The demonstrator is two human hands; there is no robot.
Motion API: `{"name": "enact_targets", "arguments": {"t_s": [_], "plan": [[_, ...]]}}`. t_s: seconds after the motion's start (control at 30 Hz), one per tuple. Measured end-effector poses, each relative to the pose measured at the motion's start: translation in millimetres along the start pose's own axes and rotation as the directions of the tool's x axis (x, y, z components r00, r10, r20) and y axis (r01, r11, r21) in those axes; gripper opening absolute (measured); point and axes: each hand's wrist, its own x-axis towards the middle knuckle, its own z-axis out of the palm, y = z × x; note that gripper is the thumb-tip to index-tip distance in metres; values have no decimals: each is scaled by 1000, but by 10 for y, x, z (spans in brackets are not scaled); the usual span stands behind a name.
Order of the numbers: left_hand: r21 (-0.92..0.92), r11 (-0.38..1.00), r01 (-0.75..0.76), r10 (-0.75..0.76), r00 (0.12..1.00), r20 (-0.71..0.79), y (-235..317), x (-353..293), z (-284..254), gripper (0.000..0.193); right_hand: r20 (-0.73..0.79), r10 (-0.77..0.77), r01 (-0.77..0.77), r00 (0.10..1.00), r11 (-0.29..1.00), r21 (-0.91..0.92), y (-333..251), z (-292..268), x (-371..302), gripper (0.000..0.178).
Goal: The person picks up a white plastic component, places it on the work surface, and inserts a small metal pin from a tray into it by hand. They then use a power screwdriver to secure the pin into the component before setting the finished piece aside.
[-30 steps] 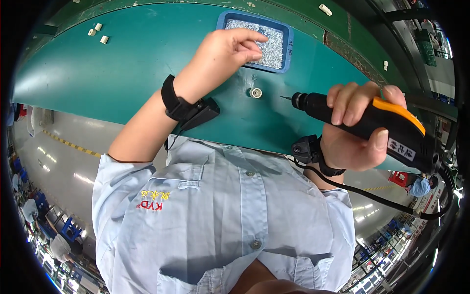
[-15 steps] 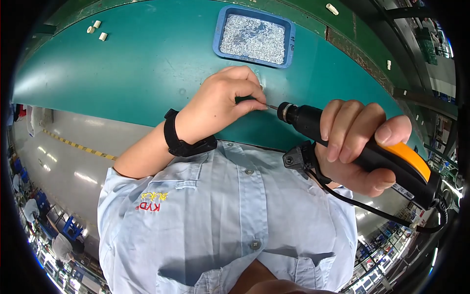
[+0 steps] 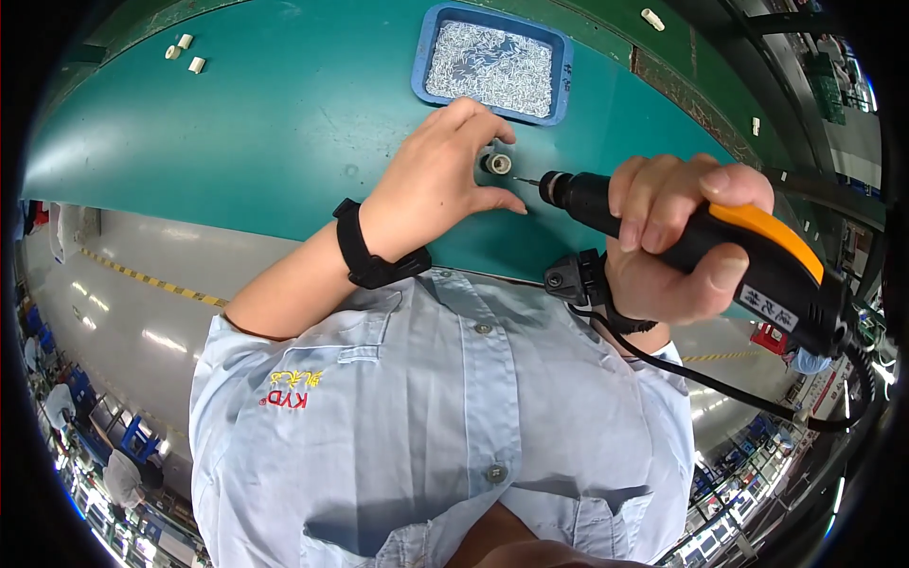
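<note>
My left hand (image 3: 453, 161) is open, thumb and fingers spread around a small pale cylindrical piece (image 3: 498, 165) standing on the green worktop (image 3: 256, 123). The fingers appear apart from it. In my right hand (image 3: 677, 232) is an electric screwdriver (image 3: 592, 204), black with an orange lever, its cord trailing off the back end. Its thin bit (image 3: 526, 181) points left and stops just short of the cylindrical piece. Whether a screw sits on the tip is too small to tell. Beyond my left hand stands a blue tray (image 3: 418, 71) holding many small silvery screws (image 3: 488, 71).
Several loose white cylindrical pieces (image 3: 196, 65) lie at the far left of the worktop. Another white piece (image 3: 652, 19) is on the green ledge past the tray. A metal rail (image 3: 805, 185) runs along the right. Black straps circle both my wrists.
My left thumb and fingers have parted from a pinch at the bit's tip, exposing the cylindrical piece. The screwdriver has shifted slightly up, its bit now in plain sight.
</note>
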Motion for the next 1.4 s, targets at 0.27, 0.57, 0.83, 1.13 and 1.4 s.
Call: {"name": "enact_targets", "arguments": {"t_s": [0.27,0.57,0.83,1.13,1.4], "plan": [[-156,980,122,-76,958,275,-261,-11,-1,25,-157,48,-57,986,997,-53,230,45,12,39],[-135,990,47,-9,963,270,-271,-9,1,23,-143,102,-129,985,971,-202,310,75,36,37],[-108,994,5,24,965,260,-232,-44,53,24,-116,118,-141,986,967,-212,297,65,3,36],[-63,994,-93,106,960,258,-208,-44,37,21,-73,135,-149,988,961,-232,330,50,44,35],[-70,998,-10,11,1000,14,-450,956,-517,20,-112,-202,204,973,979,8,-86,-185,78,41]]}}
